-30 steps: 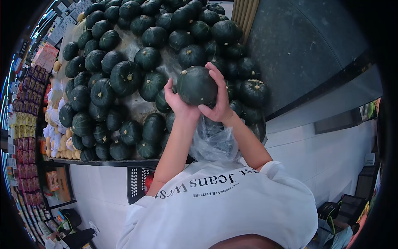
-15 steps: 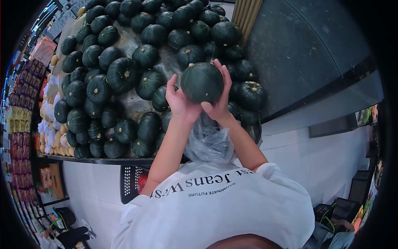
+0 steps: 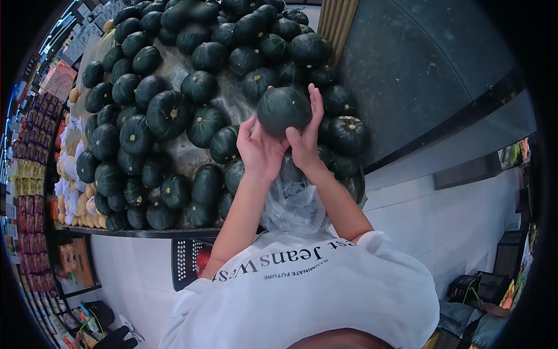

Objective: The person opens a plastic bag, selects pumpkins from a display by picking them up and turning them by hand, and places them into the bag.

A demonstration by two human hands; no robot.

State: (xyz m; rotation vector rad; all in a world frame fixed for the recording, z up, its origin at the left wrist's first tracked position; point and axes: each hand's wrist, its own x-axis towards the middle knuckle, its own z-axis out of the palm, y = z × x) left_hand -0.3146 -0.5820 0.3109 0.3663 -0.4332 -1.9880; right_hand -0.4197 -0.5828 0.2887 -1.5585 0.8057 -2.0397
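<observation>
A round dark green pumpkin [image 3: 283, 111] is held between my two hands, above the heap, its pale stem toward the upper left. My left hand [image 3: 261, 150] cups it from below on the left, some fingers hidden under it. On the right side my right hand [image 3: 306, 135] supports it, thumb at the near side and fingers pointing up along it. Beneath my wrists hangs a crumpled clear plastic bag [image 3: 295, 203]; what is inside cannot be made out. Many similar pumpkins [image 3: 168, 114] lie piled around.
The display stand's dark edge [image 3: 145, 234] runs in front of me. Tan squashes [image 3: 90, 220], some in white foam nets, sit at the left. A grey counter [image 3: 430, 75] rises at the right. Under the stand is a black perforated crate [image 3: 185, 262]. Packaged goods fill shelves [image 3: 35, 168] far left.
The pumpkin has turned slightly in my hands, its stem shifting a little right. My left hand has slid lower and round it. The view has shifted slightly.
</observation>
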